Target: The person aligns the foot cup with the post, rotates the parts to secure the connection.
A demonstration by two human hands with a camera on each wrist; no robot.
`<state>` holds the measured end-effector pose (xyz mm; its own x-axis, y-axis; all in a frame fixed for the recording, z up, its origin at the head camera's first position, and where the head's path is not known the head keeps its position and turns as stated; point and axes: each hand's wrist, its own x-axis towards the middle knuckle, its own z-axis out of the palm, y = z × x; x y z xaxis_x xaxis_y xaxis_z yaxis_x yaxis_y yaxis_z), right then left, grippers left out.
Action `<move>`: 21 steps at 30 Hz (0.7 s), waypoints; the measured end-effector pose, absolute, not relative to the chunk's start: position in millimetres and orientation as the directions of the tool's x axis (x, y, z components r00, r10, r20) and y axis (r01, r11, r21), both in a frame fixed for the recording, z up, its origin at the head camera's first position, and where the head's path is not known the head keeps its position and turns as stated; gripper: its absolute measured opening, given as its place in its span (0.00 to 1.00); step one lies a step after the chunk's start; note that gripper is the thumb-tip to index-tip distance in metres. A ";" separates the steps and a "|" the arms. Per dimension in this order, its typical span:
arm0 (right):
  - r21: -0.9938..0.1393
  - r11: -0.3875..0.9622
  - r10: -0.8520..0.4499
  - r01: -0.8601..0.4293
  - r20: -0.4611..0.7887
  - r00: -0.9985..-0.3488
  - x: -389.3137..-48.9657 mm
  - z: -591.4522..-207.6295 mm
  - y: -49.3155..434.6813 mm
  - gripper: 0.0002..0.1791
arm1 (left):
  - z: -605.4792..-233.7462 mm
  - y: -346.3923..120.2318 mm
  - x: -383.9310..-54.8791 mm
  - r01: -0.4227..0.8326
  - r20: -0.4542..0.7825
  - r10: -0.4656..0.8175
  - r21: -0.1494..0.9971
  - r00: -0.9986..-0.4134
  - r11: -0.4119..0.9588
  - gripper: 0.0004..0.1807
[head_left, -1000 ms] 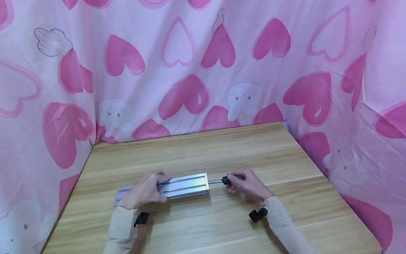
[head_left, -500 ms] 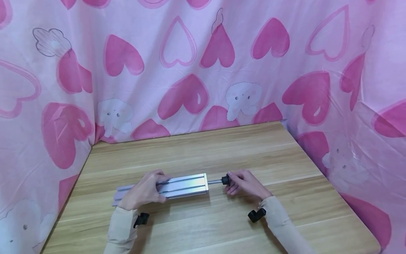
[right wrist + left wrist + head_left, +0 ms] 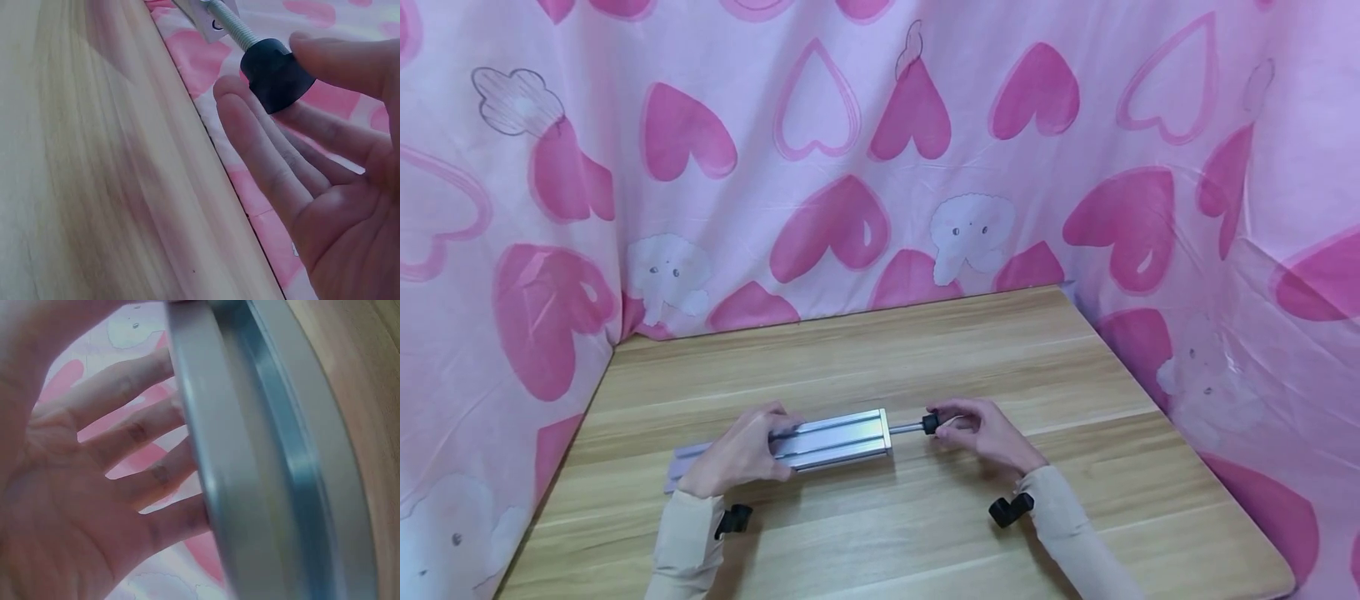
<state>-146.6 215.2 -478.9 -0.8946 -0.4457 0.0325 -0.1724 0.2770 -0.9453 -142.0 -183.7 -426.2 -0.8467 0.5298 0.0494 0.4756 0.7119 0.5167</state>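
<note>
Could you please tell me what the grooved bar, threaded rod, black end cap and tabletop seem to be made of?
Grooved bar: metal, likely aluminium, from its smooth silvery sheen.
Threaded rod: metal, probably steel, with silvery ridged threads.
Black end cap: plastic or rubber, I can't tell which; fairly matte.
Tabletop: wood or wood-look laminate, pale, given its streaky grain.

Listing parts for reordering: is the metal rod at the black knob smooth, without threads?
No, the right wrist view shows screw threads along the metal rod running into the black knob.
</note>
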 end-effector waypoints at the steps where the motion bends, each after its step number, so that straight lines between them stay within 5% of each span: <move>1: -0.947 0.277 -0.448 -0.160 0.020 -0.894 -147.2 -478.8 215.2 0.27 | -425.9 -182.8 -141.8 0.465 0.042 0.521 0.517 -0.852 0.718 0.38; 8: -0.953 0.279 -0.494 -0.121 -0.035 -0.869 -149.4 -479.3 213.0 0.23 | -426.8 -176.6 -141.9 0.372 -0.032 0.462 0.544 -0.886 0.752 0.40; 21: -0.969 0.245 -0.520 -0.026 -0.109 -0.847 -150.0 -475.7 208.3 0.23 | -428.3 -170.5 -141.0 0.395 -0.030 0.472 0.504 -0.881 0.768 0.39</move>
